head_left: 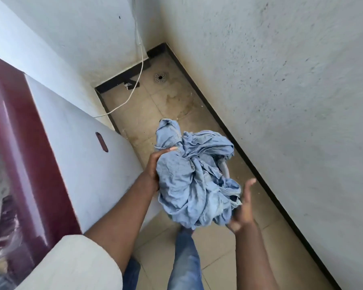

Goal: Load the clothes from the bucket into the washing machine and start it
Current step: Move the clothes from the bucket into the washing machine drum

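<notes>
A crumpled bundle of light blue denim clothes (194, 176) hangs in front of me over the tiled floor. My left hand (155, 166) grips its left side, fingers curled over the top edge. My right hand (242, 206) is under the lower right of the bundle with palm up and fingers spread, touching the cloth but not closed on it. The washing machine (78, 147) stands at the left, white-sided with a maroon top; its drum opening at the far left edge is blurred. No bucket is in view.
A white wall (291, 101) runs close along the right. A white cable (134, 88) hangs down the back corner onto the beige floor tiles (161, 105), near a round floor drain (160, 77). My legs in blue jeans (186, 262) stand below the bundle.
</notes>
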The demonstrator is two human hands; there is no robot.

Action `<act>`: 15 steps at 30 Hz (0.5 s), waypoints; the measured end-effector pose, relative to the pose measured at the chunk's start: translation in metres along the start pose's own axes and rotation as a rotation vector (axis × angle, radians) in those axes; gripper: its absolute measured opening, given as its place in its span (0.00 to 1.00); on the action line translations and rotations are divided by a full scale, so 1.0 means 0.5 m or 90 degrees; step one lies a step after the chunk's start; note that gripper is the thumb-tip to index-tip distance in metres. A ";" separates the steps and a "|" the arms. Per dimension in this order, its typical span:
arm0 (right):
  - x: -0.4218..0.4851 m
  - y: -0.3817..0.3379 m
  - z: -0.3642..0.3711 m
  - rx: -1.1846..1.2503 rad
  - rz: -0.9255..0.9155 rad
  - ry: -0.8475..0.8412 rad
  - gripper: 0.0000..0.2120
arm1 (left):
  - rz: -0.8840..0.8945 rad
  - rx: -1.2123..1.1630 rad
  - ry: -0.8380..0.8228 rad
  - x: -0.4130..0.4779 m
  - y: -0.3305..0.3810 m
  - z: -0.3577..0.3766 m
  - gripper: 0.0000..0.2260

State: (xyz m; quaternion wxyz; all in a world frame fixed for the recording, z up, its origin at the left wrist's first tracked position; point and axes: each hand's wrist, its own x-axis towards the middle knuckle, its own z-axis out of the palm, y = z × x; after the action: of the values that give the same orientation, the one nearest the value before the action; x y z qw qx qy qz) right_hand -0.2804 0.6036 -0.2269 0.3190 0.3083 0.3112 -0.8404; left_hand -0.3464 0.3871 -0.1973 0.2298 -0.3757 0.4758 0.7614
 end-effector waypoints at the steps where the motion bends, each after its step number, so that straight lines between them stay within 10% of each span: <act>1: -0.026 -0.002 -0.004 -0.010 -0.001 -0.046 0.48 | 0.001 0.009 -0.005 -0.019 0.018 0.012 0.11; 5: -0.080 -0.022 0.067 -0.141 -0.114 -0.094 0.44 | -0.014 0.135 -0.131 -0.099 0.105 0.043 0.06; 8: -0.112 -0.053 0.187 -0.241 -0.226 -0.034 0.42 | -0.025 0.305 -0.267 -0.184 0.158 0.031 0.21; 15: -0.208 -0.015 0.514 -0.395 -0.315 -0.155 0.42 | 0.312 0.401 -0.144 -0.484 0.329 -0.134 0.20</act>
State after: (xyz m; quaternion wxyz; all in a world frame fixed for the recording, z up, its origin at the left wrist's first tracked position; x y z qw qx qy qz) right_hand -0.3050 0.4591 0.0087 0.2198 0.0115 0.5745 -0.7883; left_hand -0.2912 0.2560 0.0670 0.1965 -0.0770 0.7328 0.6469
